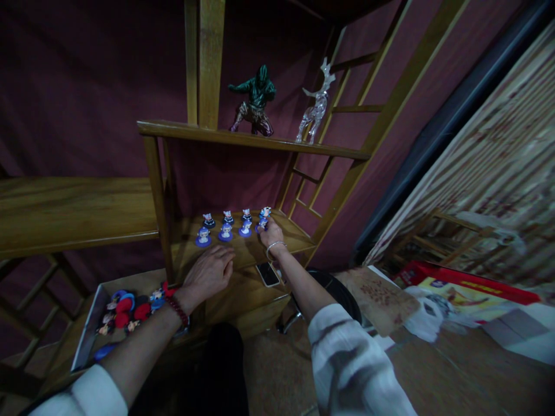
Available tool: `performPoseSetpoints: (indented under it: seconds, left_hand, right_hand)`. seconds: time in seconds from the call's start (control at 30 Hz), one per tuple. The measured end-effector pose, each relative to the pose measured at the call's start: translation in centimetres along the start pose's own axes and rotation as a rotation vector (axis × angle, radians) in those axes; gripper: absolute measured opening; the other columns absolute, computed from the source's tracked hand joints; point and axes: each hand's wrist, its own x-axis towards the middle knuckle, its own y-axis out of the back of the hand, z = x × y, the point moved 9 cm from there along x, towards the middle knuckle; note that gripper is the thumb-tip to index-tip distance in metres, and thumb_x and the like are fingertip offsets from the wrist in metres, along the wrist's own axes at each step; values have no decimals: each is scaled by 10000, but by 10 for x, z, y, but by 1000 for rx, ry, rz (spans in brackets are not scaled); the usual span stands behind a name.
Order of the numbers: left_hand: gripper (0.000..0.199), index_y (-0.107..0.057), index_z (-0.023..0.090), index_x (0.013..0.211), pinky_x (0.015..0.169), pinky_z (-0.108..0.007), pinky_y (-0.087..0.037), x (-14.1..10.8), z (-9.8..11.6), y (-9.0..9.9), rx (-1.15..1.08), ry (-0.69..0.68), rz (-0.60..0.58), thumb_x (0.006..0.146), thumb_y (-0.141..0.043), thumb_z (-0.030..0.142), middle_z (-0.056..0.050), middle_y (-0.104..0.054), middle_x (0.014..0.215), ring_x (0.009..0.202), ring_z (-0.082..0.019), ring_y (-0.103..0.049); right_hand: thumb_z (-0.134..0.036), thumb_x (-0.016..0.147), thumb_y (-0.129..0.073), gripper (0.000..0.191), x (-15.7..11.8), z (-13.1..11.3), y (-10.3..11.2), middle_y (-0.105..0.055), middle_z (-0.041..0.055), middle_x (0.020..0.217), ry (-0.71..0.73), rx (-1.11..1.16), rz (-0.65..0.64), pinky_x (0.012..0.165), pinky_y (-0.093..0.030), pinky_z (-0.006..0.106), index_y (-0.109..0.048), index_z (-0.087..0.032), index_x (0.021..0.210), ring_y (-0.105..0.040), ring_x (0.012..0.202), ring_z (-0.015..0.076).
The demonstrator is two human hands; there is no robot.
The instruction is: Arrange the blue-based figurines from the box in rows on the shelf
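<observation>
Small figurines stand in two rows on the lower wooden shelf (243,254). In the front row are several white-and-purple figurines (225,233) on round purple bases; behind them stand several black-and-white figurines (228,217). My right hand (272,234) is closed at the right end of the front row, its fingers pinching a purple-based figurine (262,223). A blue-and-white figurine (265,212) is just behind it. My left hand (208,270) hovers or rests near the shelf's front edge, fingers curled together; what they may hold is hidden.
A phone (267,274) lies by my right wrist. Lower left, an open box (87,329) holds red, blue and black figurines. Above are a green crouching statue (255,101) and a clear deer (316,110). A black stool (336,292) and plastic bags (425,315) are at right.
</observation>
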Motion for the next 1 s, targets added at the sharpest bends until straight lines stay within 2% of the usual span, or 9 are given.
performPoseSetpoints:
  seconds: [0.1, 0.23, 0.33, 0.47, 0.63, 0.77, 1.0]
  left_hand:
    - [276, -593, 162, 988, 911, -351, -407, 0, 0, 0, 3, -1, -12, 802, -388, 162, -59, -608, 1058, 995, -177, -512]
    - [278, -593, 161, 990, 921, -344, -401, 0, -1, -1, 2, 6, -11, 805, -386, 165, -56, -607, 1065, 1004, -174, -508]
    - [280, -595, 157, 992, 921, -335, -399, 0, -1, -1, 9, 9, -13, 807, -384, 168, -54, -608, 1060, 1003, -172, -507]
    - [280, -596, 156, 990, 918, -332, -399, -1, 0, -1, 15, 3, -14, 812, -381, 175, -55, -609, 1056, 1001, -173, -507]
    - [276, -590, 158, 993, 922, -337, -395, -1, 0, -1, 14, 8, -13, 806, -386, 166, -53, -608, 1062, 1001, -174, -508]
    - [279, -585, 168, 1000, 921, -345, -396, -1, 1, 0, -2, 1, -7, 803, -388, 162, -59, -606, 1061, 1006, -176, -509]
    - [273, -588, 173, 988, 909, -347, -405, 0, 0, 1, -17, 9, -4, 798, -391, 159, -59, -609, 1046, 994, -178, -514]
  right_hand:
    - [-246, 756, -503, 422, -1, -3, 2, -614, 68, 993, 38, 22, 43, 804, -404, 269, -439, -180, 1167, -564, 920, 184]
    - [-218, 714, -515, 529, -7, -6, 14, -562, 98, 1048, 90, 19, 193, 886, -351, 344, -388, -154, 1223, -483, 1009, 225]
    - [-186, 712, -484, 511, -15, -11, 22, -539, 106, 1060, 154, 51, 274, 905, -326, 364, -398, -143, 1214, -448, 1027, 230]
    - [-159, 734, -436, 425, -27, -22, 31, -542, 92, 1051, 281, 136, 339, 907, -333, 326, -438, -140, 1159, -466, 993, 190]
    - [-225, 767, -452, 356, -35, -35, 24, -582, 60, 1012, 323, 223, 233, 795, -422, 263, -465, -165, 1118, -548, 766, 134]
    - [-249, 744, -519, 463, -35, -41, 11, -588, 42, 1069, 291, 206, 107, 743, -449, 261, -403, -207, 1190, -560, 640, 107]
    - [-251, 712, -603, 605, -29, -44, -5, -625, 24, 1006, 256, 169, -5, 710, -457, 244, -332, -240, 1253, -606, 717, 133]
